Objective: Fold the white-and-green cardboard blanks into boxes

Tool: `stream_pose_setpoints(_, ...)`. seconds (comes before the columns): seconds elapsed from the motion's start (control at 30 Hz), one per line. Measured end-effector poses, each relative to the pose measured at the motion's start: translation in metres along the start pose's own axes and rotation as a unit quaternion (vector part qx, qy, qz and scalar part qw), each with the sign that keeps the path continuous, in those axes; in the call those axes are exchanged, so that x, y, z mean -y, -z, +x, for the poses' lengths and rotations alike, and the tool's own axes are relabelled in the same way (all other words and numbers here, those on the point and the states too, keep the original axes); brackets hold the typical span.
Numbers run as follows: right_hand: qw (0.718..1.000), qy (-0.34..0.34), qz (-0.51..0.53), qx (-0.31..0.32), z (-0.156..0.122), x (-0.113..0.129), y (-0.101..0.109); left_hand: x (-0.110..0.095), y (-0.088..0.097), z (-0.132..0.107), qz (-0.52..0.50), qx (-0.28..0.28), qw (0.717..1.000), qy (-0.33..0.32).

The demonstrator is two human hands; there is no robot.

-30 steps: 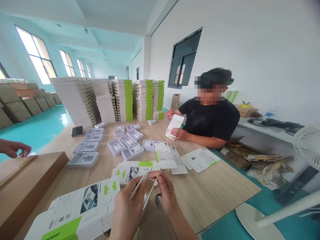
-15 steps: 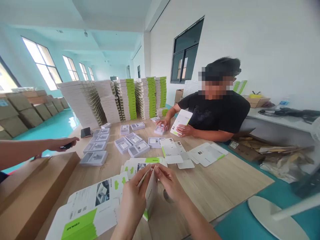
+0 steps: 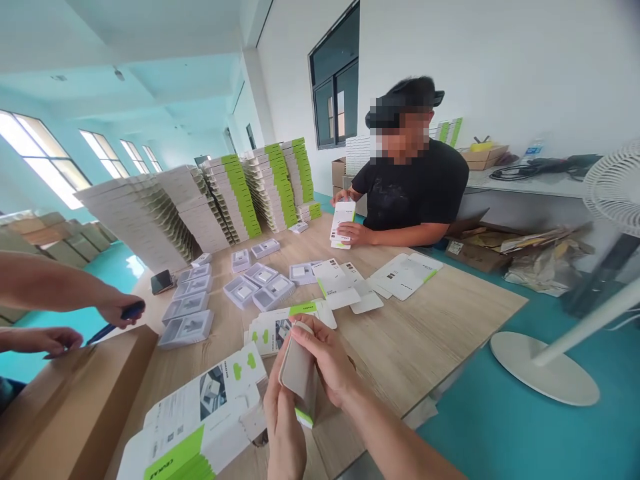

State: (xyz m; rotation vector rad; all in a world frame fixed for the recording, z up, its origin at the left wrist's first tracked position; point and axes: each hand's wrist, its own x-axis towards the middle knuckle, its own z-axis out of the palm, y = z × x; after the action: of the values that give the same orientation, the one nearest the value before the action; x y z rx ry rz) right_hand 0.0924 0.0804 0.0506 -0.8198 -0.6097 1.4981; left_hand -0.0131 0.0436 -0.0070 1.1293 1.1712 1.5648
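Far out to the left of the wearer's hands, a co-worker's hand (image 3: 117, 313) grips a dark blue tool (image 3: 131, 311) with its tip on a long brown cardboard carton (image 3: 75, 400). That person's other hand (image 3: 50, 340) lies flat on the lid, I'd say to steady it. Closer in, but left of and beyond the wearer's reach, grey plastic trays (image 3: 187, 328) sit in loose rows, open side up so their contents show. Just beside the left hand (image 3: 283, 420) lies a stack of flat white printed carton blanks (image 3: 200, 420) with green edges, kept near enough to pick from without stretching. The left hand is curled shut around the lower part of a small white cardboard box with a green band (image 3: 299, 367) and cradles it from underneath. The right hand (image 3: 327, 363) is closed over the upper end, fingers wrapped across the top and pressing down. The box stands nearly upright between the two hands, just above the near table edge, probably so its end faces the wearer. Past the fingertips more blanks (image 3: 270, 331) are fanned out. Well to the right and across the light wooden table (image 3: 425, 333), a person in a black T-shirt (image 3: 420, 190) holds a white carton (image 3: 343, 223) upright. Beyond that, a white fan base (image 3: 545, 373) stands on the floor.
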Motion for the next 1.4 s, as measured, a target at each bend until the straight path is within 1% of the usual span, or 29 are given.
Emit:
stream_pose_setpoints(0.07, 1.0, -0.009, 0.004, 0.001, -0.001, 0.002, -0.001, 0.0, -0.001, -0.003, 0.033, -0.047, 0.998, -0.005)
stream_pose_setpoints(0.1, 1.0, -0.015, 0.005, 0.002, -0.001, 0.003, -0.001, -0.001, -0.001, -0.004, 0.042, -0.06, 0.997, -0.008)
stream_pose_setpoints(0.13, 1.0, -0.021, 0.007, 0.001, -0.002, 0.005, -0.002, -0.002, -0.002, -0.003, 0.045, -0.061, 0.997, -0.012)
stream_pose_setpoints(0.23, 0.999, -0.033, 0.008, -0.005, -0.003, 0.01, -0.004, -0.007, -0.002, 0.0, 0.031, -0.027, 0.999, -0.021)
stream_pose_setpoints(0.27, 0.999, -0.034, 0.009, -0.01, -0.002, 0.011, -0.005, -0.009, -0.002, 0.002, 0.02, -0.02, 1.0, -0.013)
stream_pose_setpoints(0.3, 0.999, -0.032, 0.011, -0.016, -0.002, 0.011, -0.006, -0.011, -0.001, 0.003, 0.009, -0.023, 1.0, 0.003)
stream_pose_setpoints(0.37, 0.999, -0.024, 0.018, -0.033, -0.002, 0.01, -0.008, -0.016, -0.001, 0.005, -0.011, -0.042, 0.998, 0.054)
stream_pose_setpoints(0.43, 0.998, -0.014, 0.024, -0.052, -0.002, 0.006, -0.01, -0.02, -0.002, 0.006, -0.054, -0.061, 0.991, 0.102)
stream_pose_setpoints(0.5, 0.997, -0.007, 0.028, -0.07, -0.001, 0.0, -0.013, -0.022, -0.003, 0.006, -0.121, -0.067, 0.984, 0.115)
stream_pose_setpoints(0.57, 0.996, -0.003, 0.029, -0.088, -0.001, -0.005, -0.017, -0.021, -0.005, 0.007, -0.171, -0.058, 0.977, 0.11)
stream_pose_setpoints(0.6, 0.995, -0.001, 0.028, -0.097, 0.0, -0.007, -0.019, -0.02, -0.005, 0.008, -0.175, -0.055, 0.977, 0.107)
stream_pose_setpoints(0.77, 0.992, 0.003, 0.024, -0.126, 0.001, -0.013, -0.026, -0.017, -0.006, 0.014, -0.096, -0.08, 0.988, 0.088)
stream_pose_setpoints(0.9, 0.993, 0.003, 0.018, -0.117, -0.006, -0.013, -0.027, -0.021, -0.007, 0.02, -0.094, -0.092, 0.987, 0.09)
stream_pose_setpoints(1.1, 0.994, 0.029, 0.015, -0.109, -0.015, -0.015, -0.031, -0.022, -0.008, 0.032, -0.07, -0.16, 0.982, 0.077)
stream_pose_setpoints(1.27, 0.992, 0.039, 0.011, -0.122, -0.014, -0.014, -0.031, -0.033, -0.019, 0.029, -0.052, -0.195, 0.979, 0.038)
stream_pose_setpoints(1.4, 0.993, 0.035, -0.004, -0.114, -0.012, -0.009, -0.029, -0.033, -0.023, 0.024, -0.056, -0.187, 0.981, 0.003)
